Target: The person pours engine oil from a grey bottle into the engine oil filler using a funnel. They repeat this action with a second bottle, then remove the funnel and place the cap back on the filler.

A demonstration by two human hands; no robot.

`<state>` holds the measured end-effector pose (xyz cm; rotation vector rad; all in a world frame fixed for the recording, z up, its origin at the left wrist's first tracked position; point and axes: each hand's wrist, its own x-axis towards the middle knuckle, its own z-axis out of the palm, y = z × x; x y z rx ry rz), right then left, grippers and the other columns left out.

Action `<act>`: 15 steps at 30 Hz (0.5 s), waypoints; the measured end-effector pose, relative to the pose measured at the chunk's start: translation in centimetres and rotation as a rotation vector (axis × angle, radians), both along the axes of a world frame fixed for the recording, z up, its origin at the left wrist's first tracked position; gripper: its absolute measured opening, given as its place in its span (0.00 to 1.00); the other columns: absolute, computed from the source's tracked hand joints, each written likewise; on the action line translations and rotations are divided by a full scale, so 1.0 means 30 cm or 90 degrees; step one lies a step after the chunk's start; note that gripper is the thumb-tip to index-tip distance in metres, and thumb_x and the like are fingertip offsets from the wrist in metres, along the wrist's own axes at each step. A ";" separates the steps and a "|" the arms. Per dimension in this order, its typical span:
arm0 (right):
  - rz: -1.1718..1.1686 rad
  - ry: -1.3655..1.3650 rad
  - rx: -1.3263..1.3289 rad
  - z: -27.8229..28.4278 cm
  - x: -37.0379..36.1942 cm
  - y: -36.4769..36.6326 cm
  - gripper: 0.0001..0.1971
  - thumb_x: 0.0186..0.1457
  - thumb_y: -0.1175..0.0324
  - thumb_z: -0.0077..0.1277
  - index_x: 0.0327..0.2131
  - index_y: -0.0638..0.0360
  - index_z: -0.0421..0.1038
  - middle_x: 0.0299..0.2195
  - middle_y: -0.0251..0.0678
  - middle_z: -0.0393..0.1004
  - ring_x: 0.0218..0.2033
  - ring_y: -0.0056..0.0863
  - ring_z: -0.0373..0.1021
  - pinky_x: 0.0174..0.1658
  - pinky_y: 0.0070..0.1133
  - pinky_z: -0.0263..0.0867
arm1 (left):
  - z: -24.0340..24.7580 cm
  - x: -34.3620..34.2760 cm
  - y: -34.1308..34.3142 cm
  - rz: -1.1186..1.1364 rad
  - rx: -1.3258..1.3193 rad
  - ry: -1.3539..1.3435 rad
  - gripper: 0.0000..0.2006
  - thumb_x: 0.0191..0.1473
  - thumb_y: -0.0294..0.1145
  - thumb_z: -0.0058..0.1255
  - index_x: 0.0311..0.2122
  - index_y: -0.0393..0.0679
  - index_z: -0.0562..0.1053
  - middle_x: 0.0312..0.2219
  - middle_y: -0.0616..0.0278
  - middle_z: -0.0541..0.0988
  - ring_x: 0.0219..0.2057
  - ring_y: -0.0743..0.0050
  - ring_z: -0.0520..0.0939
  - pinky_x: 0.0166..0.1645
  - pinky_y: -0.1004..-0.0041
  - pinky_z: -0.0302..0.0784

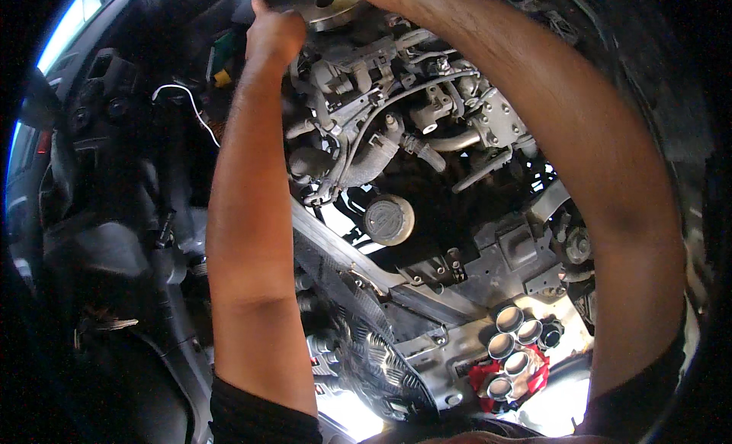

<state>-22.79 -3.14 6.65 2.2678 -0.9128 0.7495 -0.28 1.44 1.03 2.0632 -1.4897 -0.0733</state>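
Round metal part [335, 15], silver-grey, shiny, with one dark hole, partly cut by upper edge of view

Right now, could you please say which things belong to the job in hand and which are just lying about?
Likely in the job:
- metal disc by the left hand
- engine parts

Seemingly lying about:
- round pieces
- red material
- white cable

2 bare arms [254, 215], bare left hand [276, 38], 2 short black sleeves [263, 419], ending above the elbows [258, 305]
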 end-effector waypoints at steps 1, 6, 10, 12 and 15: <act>0.000 -0.016 0.006 -0.005 -0.010 0.002 0.15 0.61 0.57 0.57 0.50 0.47 0.81 0.51 0.38 0.80 0.59 0.40 0.71 0.61 0.44 0.60 | 0.002 0.002 0.001 -0.004 -0.002 -0.002 0.44 0.54 0.29 0.55 0.74 0.47 0.48 0.31 0.52 0.84 0.25 0.63 0.85 0.35 0.66 0.81; 0.000 -0.110 0.022 0.008 -0.057 0.011 0.13 0.61 0.59 0.56 0.47 0.47 0.81 0.47 0.38 0.82 0.54 0.41 0.75 0.56 0.42 0.65 | -0.005 0.008 -0.004 -0.014 -0.006 -0.010 0.43 0.55 0.29 0.54 0.74 0.47 0.49 0.31 0.52 0.84 0.25 0.64 0.85 0.35 0.66 0.80; 0.039 -0.120 0.077 0.011 -0.165 0.090 0.12 0.61 0.62 0.54 0.46 0.49 0.81 0.46 0.39 0.82 0.53 0.42 0.75 0.55 0.40 0.67 | -0.019 0.022 -0.011 -0.025 -0.012 -0.017 0.42 0.57 0.30 0.54 0.73 0.47 0.49 0.31 0.53 0.84 0.25 0.65 0.84 0.35 0.66 0.80; 0.046 -0.113 0.074 -0.009 -0.216 0.150 0.12 0.61 0.63 0.54 0.46 0.50 0.81 0.46 0.39 0.81 0.53 0.41 0.75 0.55 0.40 0.67 | -0.022 0.029 -0.011 -0.030 -0.013 -0.022 0.41 0.57 0.30 0.54 0.73 0.47 0.49 0.31 0.53 0.84 0.25 0.66 0.84 0.34 0.66 0.80; 0.018 -0.087 0.042 -0.028 -0.264 0.210 0.12 0.61 0.64 0.54 0.46 0.50 0.81 0.46 0.39 0.80 0.54 0.41 0.73 0.55 0.41 0.67 | -0.019 0.024 -0.003 -0.035 -0.015 -0.031 0.41 0.58 0.31 0.54 0.73 0.47 0.50 0.31 0.54 0.83 0.24 0.66 0.84 0.34 0.67 0.80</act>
